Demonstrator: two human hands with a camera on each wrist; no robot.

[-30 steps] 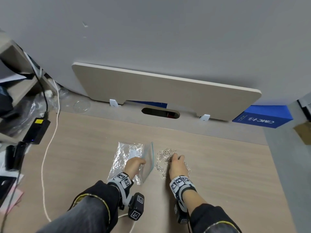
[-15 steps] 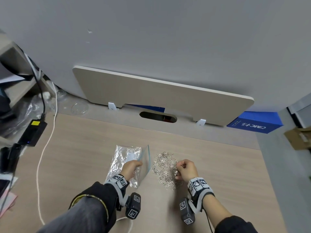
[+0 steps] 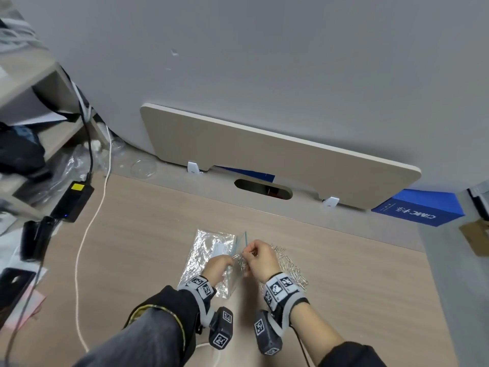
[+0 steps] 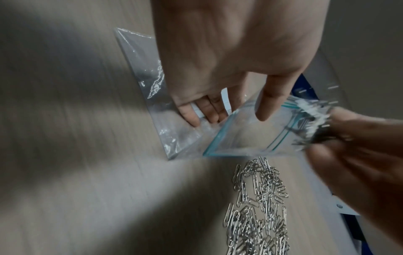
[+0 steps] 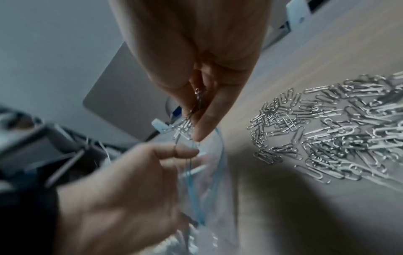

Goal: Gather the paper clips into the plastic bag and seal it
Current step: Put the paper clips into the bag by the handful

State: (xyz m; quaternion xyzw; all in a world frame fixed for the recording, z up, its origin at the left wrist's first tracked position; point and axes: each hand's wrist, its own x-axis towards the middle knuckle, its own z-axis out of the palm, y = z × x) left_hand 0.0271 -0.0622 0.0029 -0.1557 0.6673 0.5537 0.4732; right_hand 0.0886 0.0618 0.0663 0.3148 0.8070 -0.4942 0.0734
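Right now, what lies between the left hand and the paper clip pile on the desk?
The plastic bag's open blue-rimmed mouth, held up by the left hand; the pile lies just beyond it, shown in the left wrist view.

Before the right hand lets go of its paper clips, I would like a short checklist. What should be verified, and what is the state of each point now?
1. Plastic bag mouth is open: ok, its blue-edged opening gapes in the left wrist view.
2. Left hand holds the bag mouth open: ok, thumb at the upper edge.
3. Right hand pinches a bunch of clips: ok.
4. Bunch is over the opening: cannot tell, it sits at the rim.
5. All clips gathered: not ok, a pile of paper clips lies on the desk.
6. Bag sealed: not ok.
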